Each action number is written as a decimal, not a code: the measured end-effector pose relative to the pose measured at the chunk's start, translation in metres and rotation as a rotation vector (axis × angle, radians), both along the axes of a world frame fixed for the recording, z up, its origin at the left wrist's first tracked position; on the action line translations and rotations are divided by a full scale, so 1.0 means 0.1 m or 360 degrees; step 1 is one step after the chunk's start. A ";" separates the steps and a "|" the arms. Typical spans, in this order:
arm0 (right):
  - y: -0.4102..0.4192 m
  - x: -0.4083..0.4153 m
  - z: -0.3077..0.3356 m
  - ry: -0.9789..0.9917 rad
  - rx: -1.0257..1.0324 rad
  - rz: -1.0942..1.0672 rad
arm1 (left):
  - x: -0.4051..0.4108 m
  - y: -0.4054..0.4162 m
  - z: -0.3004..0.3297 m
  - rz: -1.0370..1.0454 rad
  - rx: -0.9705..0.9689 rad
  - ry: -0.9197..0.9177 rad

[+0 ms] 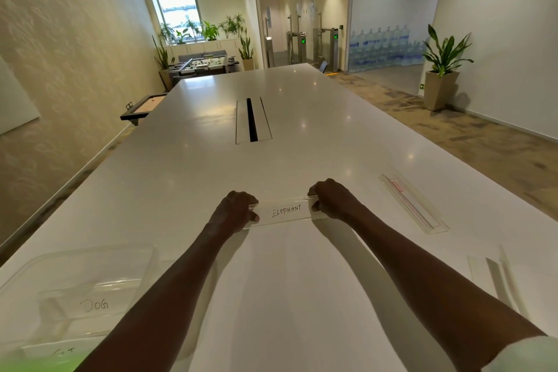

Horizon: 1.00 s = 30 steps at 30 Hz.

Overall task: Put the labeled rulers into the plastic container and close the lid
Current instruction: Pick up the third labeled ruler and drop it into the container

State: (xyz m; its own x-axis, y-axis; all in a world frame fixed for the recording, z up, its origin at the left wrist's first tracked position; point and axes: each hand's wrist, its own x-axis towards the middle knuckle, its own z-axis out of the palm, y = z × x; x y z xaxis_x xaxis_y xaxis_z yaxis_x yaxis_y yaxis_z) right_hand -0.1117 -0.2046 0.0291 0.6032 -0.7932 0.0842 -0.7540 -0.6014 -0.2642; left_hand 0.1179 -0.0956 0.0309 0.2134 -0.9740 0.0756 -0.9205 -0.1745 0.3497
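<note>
A clear ruler with a white label reading ELEPHANT [285, 211] is held flat just over the white table [287, 118]. My left hand [238, 208] grips its left end and my right hand [332, 198] grips its right end. At the lower left stands a clear plastic container [90, 269]; inside it lie a ruler labeled DOG [93, 305] and another labeled ruler [63, 352] whose writing is partly cut off. My left forearm crosses in front of the container's right side.
A clear ruler sleeve with red print [413, 204] lies at an angle to the right of my hands. Several pale strips [495, 278] lie near the right table edge. A cable slot [252, 121] runs down the table's middle.
</note>
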 end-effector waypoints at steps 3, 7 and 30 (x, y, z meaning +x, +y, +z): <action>0.00 0.00 0.03 -0.0022 0.0027 -0.0019 | 0.02 -0.01 0.01 -0.0016 0.0009 0.0039; 0.03 -0.01 0.05 -0.0058 0.0031 -0.0026 | 0.05 -0.02 0.02 -0.0038 0.0019 0.0019; 0.73 0.08 1.04 -0.0129 -0.0140 0.0189 | 0.40 0.70 1.08 -0.0184 -0.0103 -0.0047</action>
State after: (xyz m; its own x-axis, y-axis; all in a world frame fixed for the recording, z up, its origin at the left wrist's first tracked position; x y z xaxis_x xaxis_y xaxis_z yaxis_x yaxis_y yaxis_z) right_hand -0.1035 -0.1315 0.1331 0.6806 -0.7042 0.2023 -0.6547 -0.7085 -0.2635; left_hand 0.1574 -0.0254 0.1389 0.0966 -0.9849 0.1435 -0.9432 -0.0445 0.3292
